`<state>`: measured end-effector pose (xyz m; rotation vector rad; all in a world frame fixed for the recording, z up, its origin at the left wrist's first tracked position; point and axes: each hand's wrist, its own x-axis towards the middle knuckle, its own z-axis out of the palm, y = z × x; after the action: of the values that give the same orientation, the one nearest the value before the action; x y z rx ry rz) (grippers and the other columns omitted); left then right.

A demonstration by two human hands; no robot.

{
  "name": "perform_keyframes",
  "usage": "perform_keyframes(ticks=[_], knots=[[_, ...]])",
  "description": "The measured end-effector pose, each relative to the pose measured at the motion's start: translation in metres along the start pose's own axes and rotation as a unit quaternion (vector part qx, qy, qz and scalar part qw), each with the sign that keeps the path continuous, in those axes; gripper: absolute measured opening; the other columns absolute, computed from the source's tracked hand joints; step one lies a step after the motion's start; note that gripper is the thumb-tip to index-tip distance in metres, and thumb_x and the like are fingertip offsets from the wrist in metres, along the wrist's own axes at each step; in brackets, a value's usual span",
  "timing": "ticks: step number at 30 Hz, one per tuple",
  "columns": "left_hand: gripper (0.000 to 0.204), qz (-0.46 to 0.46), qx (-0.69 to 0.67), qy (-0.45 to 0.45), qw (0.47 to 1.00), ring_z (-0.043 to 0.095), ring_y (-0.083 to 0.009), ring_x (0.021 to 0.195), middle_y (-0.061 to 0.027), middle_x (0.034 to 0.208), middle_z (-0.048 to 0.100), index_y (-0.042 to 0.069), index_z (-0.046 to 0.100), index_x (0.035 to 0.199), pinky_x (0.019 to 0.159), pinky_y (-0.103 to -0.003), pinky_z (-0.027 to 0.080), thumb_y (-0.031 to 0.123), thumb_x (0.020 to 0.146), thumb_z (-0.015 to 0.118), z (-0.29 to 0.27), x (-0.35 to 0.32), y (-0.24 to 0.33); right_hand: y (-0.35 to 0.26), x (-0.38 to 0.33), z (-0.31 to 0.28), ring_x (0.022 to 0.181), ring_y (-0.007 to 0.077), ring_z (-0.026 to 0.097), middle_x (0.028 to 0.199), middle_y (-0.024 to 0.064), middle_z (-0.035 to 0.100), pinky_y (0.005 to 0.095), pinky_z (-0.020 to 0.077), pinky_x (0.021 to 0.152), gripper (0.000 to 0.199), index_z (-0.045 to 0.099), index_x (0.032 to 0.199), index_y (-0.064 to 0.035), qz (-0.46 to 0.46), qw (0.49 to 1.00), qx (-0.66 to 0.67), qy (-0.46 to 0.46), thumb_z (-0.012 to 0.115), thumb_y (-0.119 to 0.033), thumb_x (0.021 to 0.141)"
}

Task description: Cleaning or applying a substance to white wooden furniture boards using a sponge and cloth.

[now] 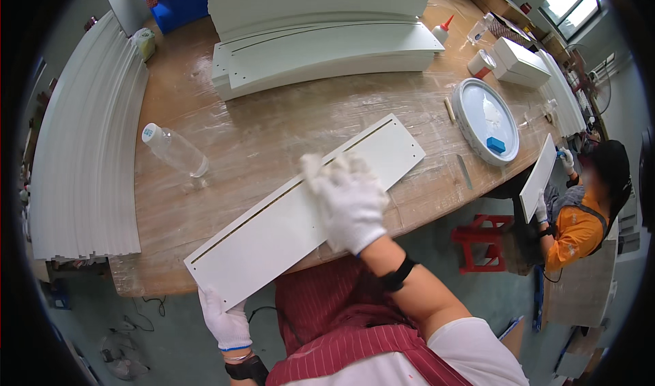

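Head view: left hand (225,322) grips the white grooved panel's (273,226) near end; right hand (348,202) lies flat, fingers spread, on it

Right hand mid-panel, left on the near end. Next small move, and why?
Probably sweep the right hand along the white grooved panel toward its far end. The gloved palm lies flat near the panel's middle beside the long groove, the left hand grips the near corner that overhangs the wooden table, and the far stretch lies uncovered.
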<state>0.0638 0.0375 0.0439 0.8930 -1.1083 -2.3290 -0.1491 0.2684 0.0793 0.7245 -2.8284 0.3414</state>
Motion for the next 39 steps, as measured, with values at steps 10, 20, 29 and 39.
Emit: perform_keyframes(ticks=[10, 20, 29, 39], knots=[[0.056, -0.028, 0.11, 0.047, 0.992, 0.053, -0.032, 0.127, -0.0189, 0.14, 0.047, 0.002, 0.028, 0.154, 0.096, -0.049, 0.055, 0.009, 0.1, 0.043, -0.068, -0.029, 0.008, 0.06, -0.054, -0.013, 0.1, 0.0339, 0.062, 0.1, 0.0105, 0.066, 0.0448, 0.049, 0.088, 0.016, 0.068, 0.095, -0.0128, 0.013, 0.991, 0.065, 0.114, 0.064, -0.015, 0.08], [0.049, 0.373, 0.724, -0.249, 0.523, 0.04, -0.0447, 0.14, -0.0253, 0.142, 0.053, 0.007, 0.064, 0.128, 0.116, -0.055, 0.031, 0.032, 0.086, 0.071, -0.04, 0.029, 0.049, 0.182, -0.079, -0.013, 0.097, 0.0171, 0.065, 0.108, 0.0069, 0.07, 0.0295, 0.0512, 0.086, 0.028, 0.066, 0.121, -0.0007, 0.368, 0.637, 0.638, 0.226, 0.06, -0.01, 0.095], [0.053, -0.062, 0.088, -0.186, 0.977, 0.058, -0.0306, 0.122, -0.0183, 0.139, 0.053, -0.004, 0.038, 0.146, 0.102, -0.044, 0.05, 0.027, 0.105, 0.05, -0.009, 0.006, 0.038, -0.092, -0.03, -0.028, 0.107, 0.0295, 0.062, 0.097, 0.0074, 0.066, 0.0448, 0.0515, 0.088, 0.018, 0.067, 0.095, -0.016, -0.241, 0.938, 0.249, -0.02, 0.063, -0.016, 0.078], [0.06, -0.118, 0.006, -0.113, 0.987, 0.055, -0.0335, 0.127, -0.0193, 0.145, 0.049, -0.005, 0.035, 0.147, 0.106, -0.046, 0.047, 0.035, 0.104, 0.05, -0.036, 0.037, 0.018, 0.164, 0.057, 0.012, 0.115, 0.0361, 0.057, 0.119, 0.0172, 0.066, 0.0428, 0.044, 0.104, 0.026, 0.069, 0.11, -0.0088, 0.193, 0.977, 0.007, 0.091, 0.061, -0.023, 0.091]])
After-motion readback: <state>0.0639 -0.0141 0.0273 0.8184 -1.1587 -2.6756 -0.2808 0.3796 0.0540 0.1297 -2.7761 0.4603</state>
